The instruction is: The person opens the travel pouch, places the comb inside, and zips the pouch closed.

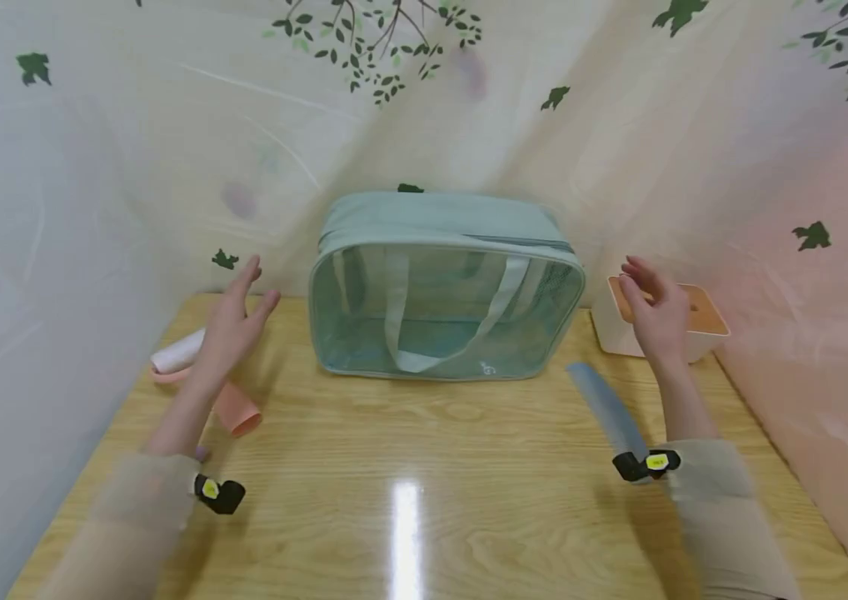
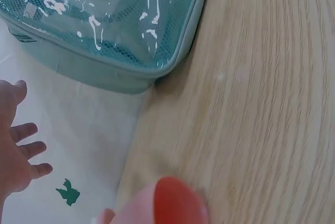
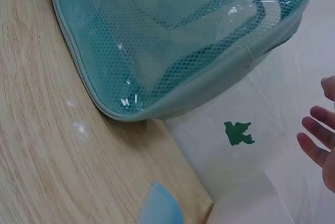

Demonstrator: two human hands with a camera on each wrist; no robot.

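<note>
A pale green zip bag (image 1: 446, 308) with a clear front panel and light strap handles stands upright at the back of the table. Left of it, my left hand (image 1: 232, 329) hovers with its fingers spread and nothing in them. On the other side, my right hand (image 1: 660, 321) is raised in front of a white box (image 1: 619, 329) with a wooden lid, its fingers loosely bent and holding nothing. Both hands are apart from the bag, whose mesh side (image 3: 172, 46) shows in the right wrist view. The left wrist view catches the left hand (image 2: 15, 145) at its edge.
Beneath the left forearm lie a pink hollow cylinder (image 1: 236, 410) and a white roll-like item (image 1: 178, 352), both partly hidden. A translucent blue comb (image 1: 604, 404) lies beside the right forearm. Patterned cloth (image 1: 266, 125) walls the table (image 1: 334, 475) at back and sides.
</note>
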